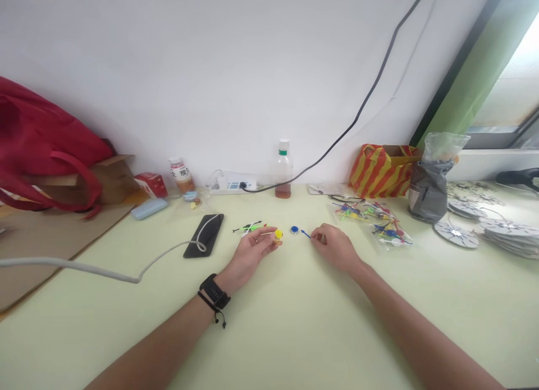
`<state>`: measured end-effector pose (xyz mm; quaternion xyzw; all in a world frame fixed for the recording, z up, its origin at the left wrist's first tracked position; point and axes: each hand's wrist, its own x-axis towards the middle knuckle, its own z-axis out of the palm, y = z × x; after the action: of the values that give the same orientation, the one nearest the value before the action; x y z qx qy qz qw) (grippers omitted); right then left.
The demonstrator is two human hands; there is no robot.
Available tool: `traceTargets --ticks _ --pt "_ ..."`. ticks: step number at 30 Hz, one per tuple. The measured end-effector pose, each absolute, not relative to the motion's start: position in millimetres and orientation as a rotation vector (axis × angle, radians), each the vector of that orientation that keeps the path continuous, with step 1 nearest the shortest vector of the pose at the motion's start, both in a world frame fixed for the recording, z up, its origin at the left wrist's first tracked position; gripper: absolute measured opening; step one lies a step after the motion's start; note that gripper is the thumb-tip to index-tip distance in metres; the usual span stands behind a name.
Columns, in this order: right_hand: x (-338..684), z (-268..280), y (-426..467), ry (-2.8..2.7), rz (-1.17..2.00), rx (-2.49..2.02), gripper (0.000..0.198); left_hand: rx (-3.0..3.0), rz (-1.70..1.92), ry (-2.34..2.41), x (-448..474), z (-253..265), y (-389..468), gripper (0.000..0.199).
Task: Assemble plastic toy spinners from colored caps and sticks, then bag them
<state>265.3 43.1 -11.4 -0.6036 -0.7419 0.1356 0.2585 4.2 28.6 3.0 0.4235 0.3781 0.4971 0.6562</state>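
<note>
Pinched in the fingers of my left hand [255, 248] is a small yellow round plastic piece [278, 234]. My right hand [334, 245] closes on one end of a blue plastic arrow [305, 233], its tip pointing left. Between the hands a blue round piece [295, 230] lies on the table, apart from both. Behind my left hand are green, black and red arrow pieces [250, 227], partly hidden by the fingers.
A black phone [204, 235] with a white cable lies left. Clear bags of coloured arrows [389, 234] lie right, before a striped bag [381, 168] and grey bag [427, 190]. Stacked printed discs [511, 230] are far right; a bottle [283, 171] stands at the wall.
</note>
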Motion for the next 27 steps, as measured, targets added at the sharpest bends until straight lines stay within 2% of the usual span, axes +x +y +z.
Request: traceTargets --ticks 6,8,11,13,16,19,27 --pt "265.4 -15.2 45.2 -1.914 0.378 -1.619 0.008 0.846 1.114 0.814 3.1 5.9 30.0 0.028" --pt "266.1 -17.9 47.3 -1.880 0.399 -1.589 0.007 0.775 1.104 0.794 2.8 8.9 30.9 0.032" --pt "266.5 -21.7 50.9 -1.854 0.389 -1.543 0.022 0.727 1.099 0.793 2.5 11.7 31.4 0.042" --pt "266.5 -23.5 52.8 -1.857 0.347 -1.519 0.030 0.785 1.121 0.811 2.7 10.9 30.7 0.038" --pt "266.4 -24.9 54.3 -1.890 0.298 -1.482 0.025 0.930 1.136 0.877 3.9 6.8 29.1 0.032" --pt "266.3 -24.6 54.3 -1.907 0.295 -1.458 0.020 1.057 1.146 0.974 5.7 2.5 29.1 0.035" --pt "262.5 -17.0 48.1 -1.914 0.339 -1.467 0.022 1.273 1.130 1.056 5.6 -4.6 32.2 0.031"
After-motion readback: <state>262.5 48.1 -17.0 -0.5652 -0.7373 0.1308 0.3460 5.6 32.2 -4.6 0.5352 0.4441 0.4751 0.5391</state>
